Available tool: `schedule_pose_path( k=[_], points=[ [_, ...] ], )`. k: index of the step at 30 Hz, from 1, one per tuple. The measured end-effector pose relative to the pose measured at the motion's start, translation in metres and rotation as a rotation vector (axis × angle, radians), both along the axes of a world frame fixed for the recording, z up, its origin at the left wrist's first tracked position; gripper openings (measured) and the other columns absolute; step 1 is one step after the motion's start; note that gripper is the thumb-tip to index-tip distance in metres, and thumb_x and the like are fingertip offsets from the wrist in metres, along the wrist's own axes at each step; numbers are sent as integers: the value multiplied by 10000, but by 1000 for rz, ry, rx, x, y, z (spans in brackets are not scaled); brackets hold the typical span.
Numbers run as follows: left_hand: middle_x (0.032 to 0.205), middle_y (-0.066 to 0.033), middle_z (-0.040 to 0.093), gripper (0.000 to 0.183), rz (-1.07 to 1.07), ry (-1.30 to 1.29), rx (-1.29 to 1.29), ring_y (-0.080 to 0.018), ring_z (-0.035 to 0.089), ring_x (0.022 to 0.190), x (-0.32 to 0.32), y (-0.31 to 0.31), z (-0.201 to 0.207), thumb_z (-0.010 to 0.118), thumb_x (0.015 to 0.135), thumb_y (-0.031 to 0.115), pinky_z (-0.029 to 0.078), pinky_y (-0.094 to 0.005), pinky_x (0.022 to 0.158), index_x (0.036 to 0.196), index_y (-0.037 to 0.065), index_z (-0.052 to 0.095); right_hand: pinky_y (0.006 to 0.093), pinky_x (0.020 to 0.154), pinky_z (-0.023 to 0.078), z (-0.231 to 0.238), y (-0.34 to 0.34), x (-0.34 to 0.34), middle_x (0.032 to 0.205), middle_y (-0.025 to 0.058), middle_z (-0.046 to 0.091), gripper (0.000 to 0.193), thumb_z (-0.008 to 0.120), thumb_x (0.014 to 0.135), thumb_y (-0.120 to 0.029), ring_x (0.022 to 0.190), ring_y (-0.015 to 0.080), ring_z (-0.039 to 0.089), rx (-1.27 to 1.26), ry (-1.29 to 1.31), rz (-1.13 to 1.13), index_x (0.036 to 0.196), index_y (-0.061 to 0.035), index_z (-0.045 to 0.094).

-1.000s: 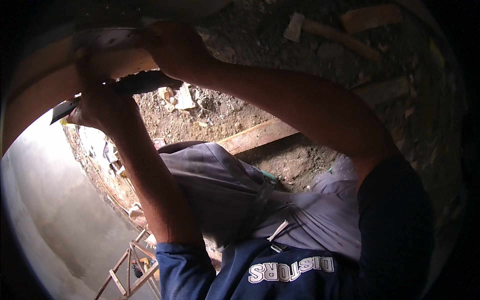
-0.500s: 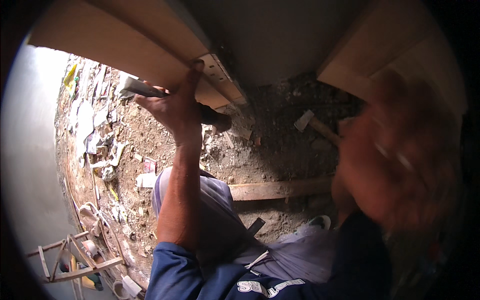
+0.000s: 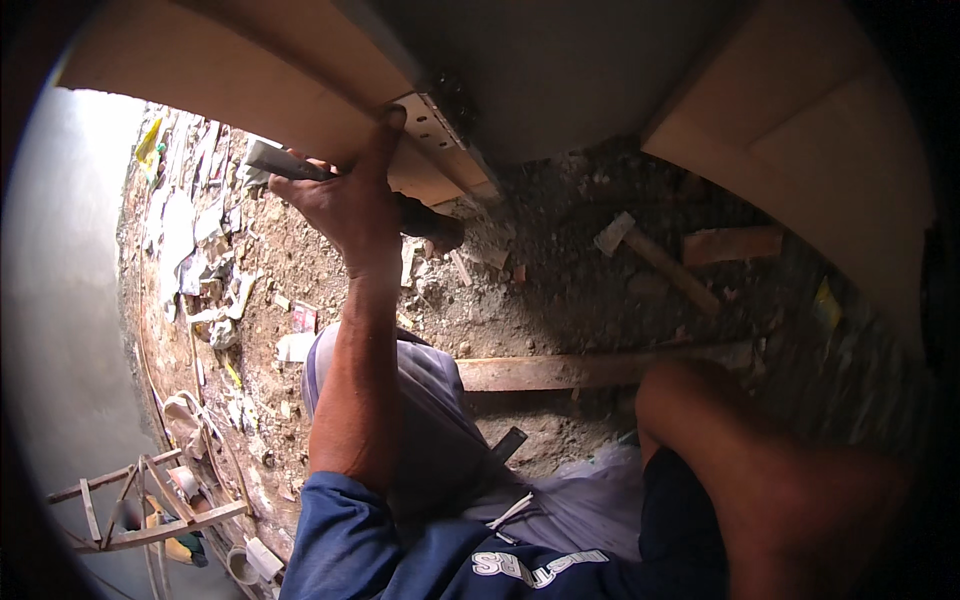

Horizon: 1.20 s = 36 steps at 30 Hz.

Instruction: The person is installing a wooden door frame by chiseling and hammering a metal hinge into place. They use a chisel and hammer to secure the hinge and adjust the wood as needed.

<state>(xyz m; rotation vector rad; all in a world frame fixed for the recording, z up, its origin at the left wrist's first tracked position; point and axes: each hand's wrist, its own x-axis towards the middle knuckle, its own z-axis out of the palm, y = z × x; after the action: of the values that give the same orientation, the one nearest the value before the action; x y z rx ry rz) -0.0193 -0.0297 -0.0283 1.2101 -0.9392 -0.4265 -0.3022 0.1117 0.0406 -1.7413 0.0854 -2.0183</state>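
Observation:
My left hand (image 3: pixel 360 205) is closed around a tool with a flat grey metal end (image 3: pixel 285 160) and a dark rounded handle (image 3: pixel 430 228); its exact kind is hard to make out. The thumb of that hand presses on a metal hinge plate (image 3: pixel 422 122) with screw holes, set along the edge of a wooden panel (image 3: pixel 250 85). At the lower right my right arm is bent at the elbow, and my right hand (image 3: pixel 840 500) is a dark blur near the picture's rim. Its fingers cannot be told apart.
A hammer-like tool with a wooden handle (image 3: pixel 668 268) lies on the rubble floor beside a reddish block (image 3: pixel 733 245). A board (image 3: pixel 560 373) lies across the ground. Another wooden panel (image 3: pixel 790 120) stands at the right. Scraps and a wooden frame (image 3: pixel 150 510) are at the left.
My right hand has swung from in front of the right panel down toward the lower right, uncovering the wooden handle and reddish block. My left hand stays almost still at the hinge.

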Motion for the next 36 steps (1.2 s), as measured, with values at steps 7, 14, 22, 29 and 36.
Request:
schedule_pose_path(
  k=[7,14,22,29,36],
  points=[
    [1277,-252,494,984,13,-3,62,-300,536,1159,-7,2,3,909,654,113,430,-395,1046,1349,-73,238,326,685,532,-30,-23,17,1014,165,631,234,485,1020,-223,810,219,626,106,-179,-82,1106,-19,563],
    [1223,-182,528,853,-8,-2,82,-250,567,1106,-9,4,5,856,731,87,513,-353,928,1349,-12,276,327,672,561,-70,-71,59,1011,196,644,201,490,1024,-188,795,229,658,278,-472,-86,1112,-13,539],
    [1216,-188,541,769,-33,25,72,-257,600,1069,-5,0,-4,842,769,119,547,-383,846,1295,18,290,329,658,592,-108,-111,148,979,206,661,126,534,1005,-96,791,231,692,591,-967,58,1097,-22,490],
    [1256,-182,547,803,-9,48,155,-273,595,1128,-12,1,0,833,770,66,571,-402,900,1349,47,278,317,691,597,-178,-106,198,964,160,676,139,594,976,-67,825,202,701,911,-898,102,1085,-20,523],
    [1169,-178,580,764,-41,-111,127,-232,603,971,14,-5,-14,855,765,251,495,-389,818,1276,-12,351,279,689,576,-178,-106,207,971,103,663,125,642,941,-36,863,149,678,977,-868,110,1051,-13,585]
  ],
)
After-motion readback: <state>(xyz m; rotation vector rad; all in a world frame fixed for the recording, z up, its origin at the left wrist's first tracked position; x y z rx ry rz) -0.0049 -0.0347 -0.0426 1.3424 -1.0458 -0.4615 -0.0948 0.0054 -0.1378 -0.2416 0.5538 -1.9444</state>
